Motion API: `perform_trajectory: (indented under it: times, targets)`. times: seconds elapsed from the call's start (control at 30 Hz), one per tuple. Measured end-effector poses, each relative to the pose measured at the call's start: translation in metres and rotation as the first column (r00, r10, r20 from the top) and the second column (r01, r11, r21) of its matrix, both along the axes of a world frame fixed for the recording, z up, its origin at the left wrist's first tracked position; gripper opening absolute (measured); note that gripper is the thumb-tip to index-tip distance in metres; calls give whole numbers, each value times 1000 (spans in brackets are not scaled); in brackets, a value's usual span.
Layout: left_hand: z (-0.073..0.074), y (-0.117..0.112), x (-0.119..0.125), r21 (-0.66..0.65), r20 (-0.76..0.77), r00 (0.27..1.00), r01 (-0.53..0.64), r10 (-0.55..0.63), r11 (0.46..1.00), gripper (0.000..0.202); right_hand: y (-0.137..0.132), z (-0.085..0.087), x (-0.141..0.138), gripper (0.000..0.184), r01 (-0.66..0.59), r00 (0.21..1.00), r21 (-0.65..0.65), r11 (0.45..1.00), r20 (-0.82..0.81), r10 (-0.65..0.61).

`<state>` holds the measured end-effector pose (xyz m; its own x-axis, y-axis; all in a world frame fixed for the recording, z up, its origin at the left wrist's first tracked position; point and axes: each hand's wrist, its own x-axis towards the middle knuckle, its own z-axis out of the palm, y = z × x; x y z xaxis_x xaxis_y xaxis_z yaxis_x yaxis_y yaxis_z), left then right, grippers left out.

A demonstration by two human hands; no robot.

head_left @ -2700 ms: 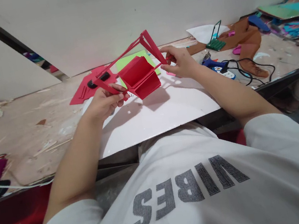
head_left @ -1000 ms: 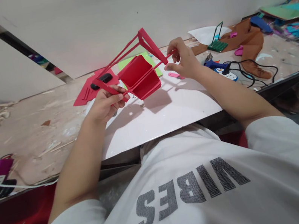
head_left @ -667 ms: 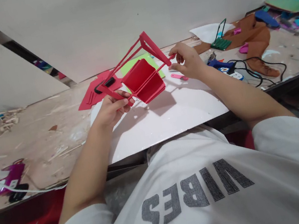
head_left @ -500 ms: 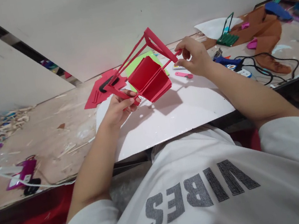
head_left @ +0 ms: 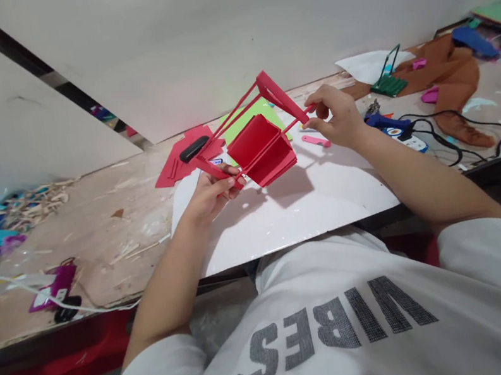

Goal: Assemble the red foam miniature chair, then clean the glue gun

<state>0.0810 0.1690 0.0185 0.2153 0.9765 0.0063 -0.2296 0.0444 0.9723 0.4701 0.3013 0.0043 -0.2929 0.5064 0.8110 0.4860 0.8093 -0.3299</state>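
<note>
Between my hands, above a white board (head_left: 258,234), is a red paper or foam model of a swing (head_left: 284,98): two triangular end frames joined by thin bars, with a box-like folded seat (head_left: 263,147) on the lower bar. My left hand (head_left: 215,190) pinches the near corner of its left end frame, with the thumb on top. At the opposite end, my right hand (head_left: 334,114) grips the tip of the bar by the right end frame, thumb against fingers. A pink cutter (head_left: 316,141) and a green sheet (head_left: 238,113) lie behind the model.
Red sheets (head_left: 174,162) with a black object (head_left: 195,149) lie at the back left. To the right are a blue glue gun (head_left: 388,123) with black cords, a small green model (head_left: 389,85) and brown pieces (head_left: 447,71). A purple power strip (head_left: 58,285) sits at the left.
The view has shifted, so everything sits slightly lower and further right. Both hands keep their hold on the red swing model, and its tilt looks nearly the same.
</note>
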Motion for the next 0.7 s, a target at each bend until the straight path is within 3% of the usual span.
perform_trajectory:
  times: [0.43, 0.7]
  targets:
    - [-7, 7, -11, -5, -35, 999, -36, 36, 999, 44, -3, -2, -6, 76, -42, 998, 36, 998, -35, 44]
    - [-6, 4, -8, -4, -22, 999, 31, -31, 1000, 44, -8, 2, -1, 56, -71, 997, 84, 994, -25, 74]
